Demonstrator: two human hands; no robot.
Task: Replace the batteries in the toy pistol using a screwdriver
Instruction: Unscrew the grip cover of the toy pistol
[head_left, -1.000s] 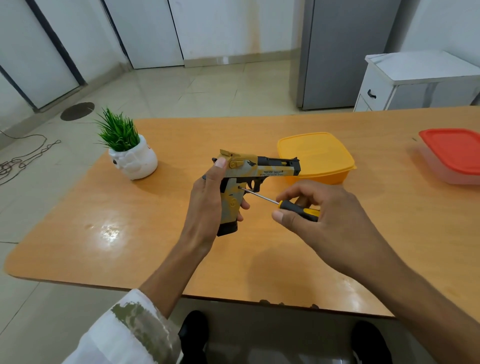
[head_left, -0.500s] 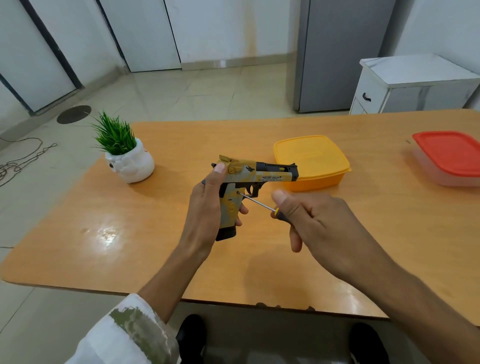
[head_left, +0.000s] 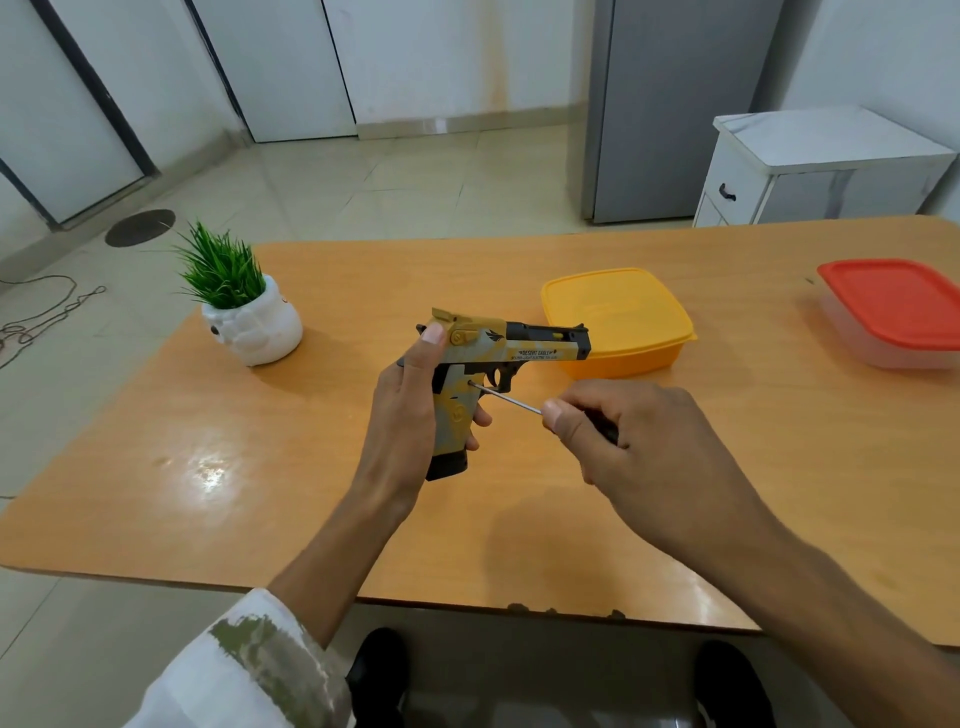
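Head view: left hand (head_left: 402, 410) grips toy pistol (head_left: 498, 351); right hand (head_left: 639, 447) closed, apparently around screwdriver (head_left: 511, 401).

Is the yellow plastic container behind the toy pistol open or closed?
Closed. The yellow plastic container has its matching lid sitting flat across the whole top, rim overhanging the base all round, and none of the inside shows.

A: What sits on the wooden table (head_left: 753, 467)?

B: A small green plant in a white pot (head_left: 249, 322) near the far left corner, a yellow lidded container (head_left: 618, 317) toward the far edge, and a clear container with a red lid (head_left: 893, 312) at the right edge.

A: Beyond it?

B: A grey refrigerator (head_left: 675, 104) and a white drawer cabinet (head_left: 810, 166) on the tiled floor (head_left: 389, 182).
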